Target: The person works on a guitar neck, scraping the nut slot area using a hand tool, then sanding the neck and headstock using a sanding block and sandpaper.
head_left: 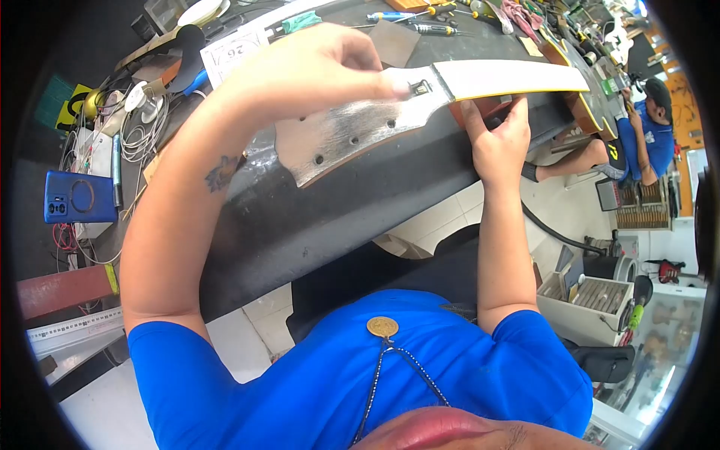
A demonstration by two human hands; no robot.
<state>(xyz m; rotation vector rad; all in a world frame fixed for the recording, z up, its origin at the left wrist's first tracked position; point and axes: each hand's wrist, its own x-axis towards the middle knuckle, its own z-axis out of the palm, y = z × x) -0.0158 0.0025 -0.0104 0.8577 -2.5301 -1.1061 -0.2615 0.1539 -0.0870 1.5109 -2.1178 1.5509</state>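
Note:
A guitar neck lies across the bench in front of me, its fretboard covered by a white layer with a yellow lower edge. Its headstock, worn silver and black with several tuner holes, points left. My left hand is over the headstock's upper edge, fingers curled and one fingertip beside the small slot near the nut. Whatever it may pinch is hidden. Under the fretboard, my right hand grips the neck's near side, thumb and fingers apart around a reddish-brown part. The guitar body sits at the right.
Coiled cables, a blue phone and a printed paper lie on the left. Screwdrivers are at the back. A co-worker sits to the right. A box of flat pieces stands below right.

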